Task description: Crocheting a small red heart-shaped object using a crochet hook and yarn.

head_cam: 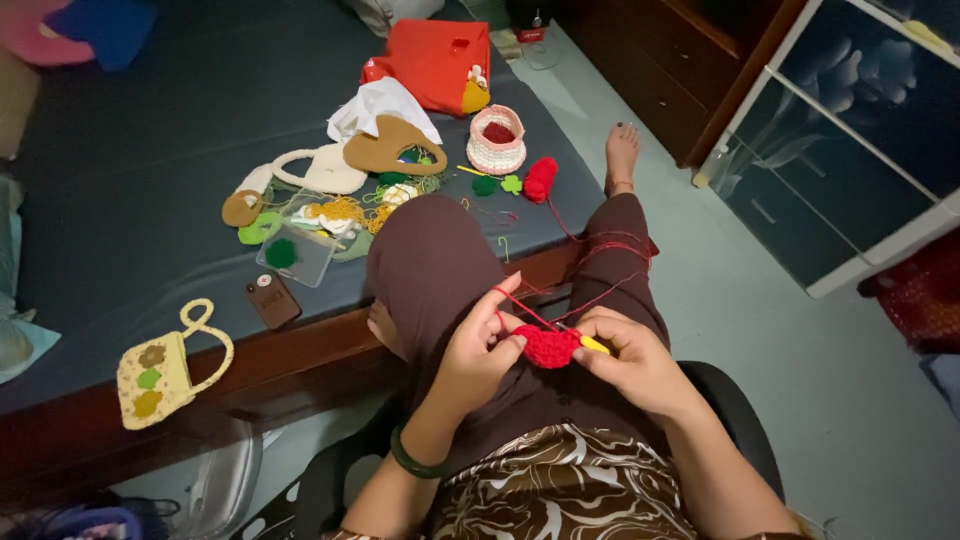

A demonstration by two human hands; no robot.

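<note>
So the small red crochet piece [546, 346] sits dead centre-bottom of the frame, above the lap, pinched between both hands. The left hand [478, 352] has its fingers [503, 345] closed on the left edge of the piece, with the red yarn [590, 265] looped over the raised index finger for tension. The right hand [630, 362] is closed around a yellow-handled crochet hook [594, 345], the tip looks buried in the stitches, though I can't tell exactly where it goes in. Biggest risk I'd guess: that yarn runs up across the knee in several loose loops toward the red ball [540, 179] on the bed's edge, upper middle of the frame. One tug and the ball probably rolls off the dark bedsheet [150, 200] onto the floor, or the slack strands snag on each other and knot. If the loop slides off the index finger, the tension goes and the stitches likely come out uneven. The hook could also split the strand, since the light is dim. Also the bed is cluttered: a cream bag with flowers [160, 372] at lower left sits near the edge, a phone [273, 300] just right of it, plus a little pink basket [497, 140] and loose green bits near the ball, so trailing yarn could drag something along.
</note>
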